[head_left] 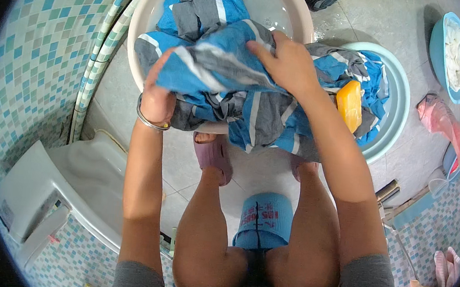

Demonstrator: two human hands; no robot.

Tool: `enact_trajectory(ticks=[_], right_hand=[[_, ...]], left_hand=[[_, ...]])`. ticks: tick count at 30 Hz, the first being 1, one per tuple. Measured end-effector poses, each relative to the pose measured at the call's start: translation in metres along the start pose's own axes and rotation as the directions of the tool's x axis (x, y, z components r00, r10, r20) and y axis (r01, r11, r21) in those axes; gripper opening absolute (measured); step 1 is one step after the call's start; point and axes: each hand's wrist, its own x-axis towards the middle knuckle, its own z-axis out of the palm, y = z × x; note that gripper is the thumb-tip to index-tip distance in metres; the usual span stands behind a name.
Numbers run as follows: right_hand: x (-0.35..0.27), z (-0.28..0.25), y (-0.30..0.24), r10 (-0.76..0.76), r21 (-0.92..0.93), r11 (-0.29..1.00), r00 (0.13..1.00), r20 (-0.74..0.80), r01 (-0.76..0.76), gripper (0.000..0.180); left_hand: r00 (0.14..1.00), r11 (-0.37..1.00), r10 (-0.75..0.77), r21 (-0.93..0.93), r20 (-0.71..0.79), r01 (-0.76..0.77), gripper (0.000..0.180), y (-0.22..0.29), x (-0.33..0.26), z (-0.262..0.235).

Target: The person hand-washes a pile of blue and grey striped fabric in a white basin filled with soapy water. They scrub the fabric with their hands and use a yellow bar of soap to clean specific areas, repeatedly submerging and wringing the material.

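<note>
Gripping the blue-and-grey striped cloth (231, 77), the left hand (158, 99) was closed on its near fold while the right hand (286, 61) clamped the bunched top. Rubbing would have gone best with both grips kept firm over the white basin (143, 13). The cloth hung wet and crumpled across that basin's near rim, trailing into the pale blue basin (397, 104) beside the yellow soap bar (349, 104).

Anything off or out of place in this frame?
One thing: a yellow soap bar rests on the blue-and-grey striped cloth draped over the light-blue plastic basin. Both hands, left hand and right hand, grip that cloth. No visible damage.
</note>
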Motion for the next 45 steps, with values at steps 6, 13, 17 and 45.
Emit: enact_trajectory(ticks=[6,13,17,45], right_hand=[[-0.006,0.025,0.015,0.312,0.974,0.164,0.945,0.102,-0.159,0.029],[-0.013,0.043,-0.025,0.384,0.968,0.244,0.923,-0.039,-0.06,0.028],[-0.005,0.042,-0.009,0.496,0.982,0.067,0.86,0.122,-0.177,0.029],[-0.021,0.027,0.005,0.37,0.925,-0.28,0.861,0.35,-0.256,0.066]], left_hand=[[0.975,0.971,0.214,0.095,0.056,-0.219,0.049,0.001,0.03,0.039],[0.852,0.614,0.487,0.769,-0.193,-0.176,0.048,-0.048,0.09,0.109],[0.901,0.702,0.434,0.628,-0.003,-0.336,0.038,-0.045,0.082,0.106],[0.918,0.286,-0.042,0.885,0.394,-0.367,0.062,-0.003,0.028,0.042]])
